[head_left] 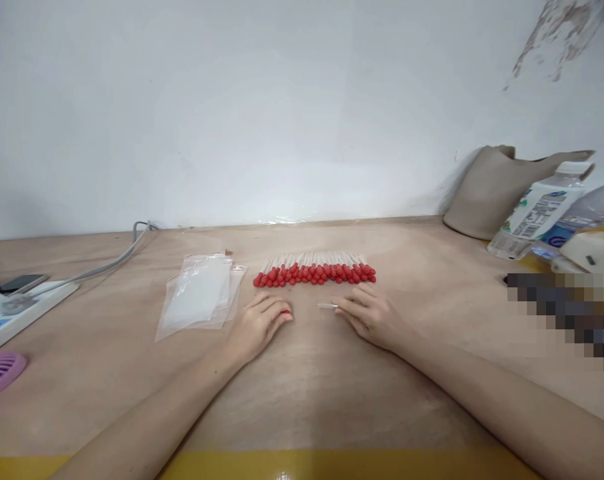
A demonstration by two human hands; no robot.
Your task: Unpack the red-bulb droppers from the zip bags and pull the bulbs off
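- Fingers of the left hand [257, 327] were pinched together on a small red piece [286, 311]; only a sliver showed, the rest hidden by thumb and fingertips.
- Fingers of the right hand [375, 317] were closed on a pale stick [325, 306], which pointed toward the left hand; its gripped end was covered.
- Just beyond both hands, red-tipped sticks [315, 273] lay in a packed row on the table [302, 400], red ends nearest the person; the overlapping heads were hard to tell apart, and the thin pale shafts blurred together.
- Clear bags [197, 290] lay overlapping just beside the left hand, their exact number hard to make out.
- Farther left, a white power strip [42, 303] with a grey cable [117, 257] and a purple slatted object [2, 373] were cut off by the picture's edge; a dark flat device [25, 285] lay behind the strip.
- At far right, a labelled bottle [539, 210] leaned before a grey-brown container [485, 190], partly covering it; a second bottle [599, 203] was cut off.
- Below them, coarse pixel blocks hid whatever was there.
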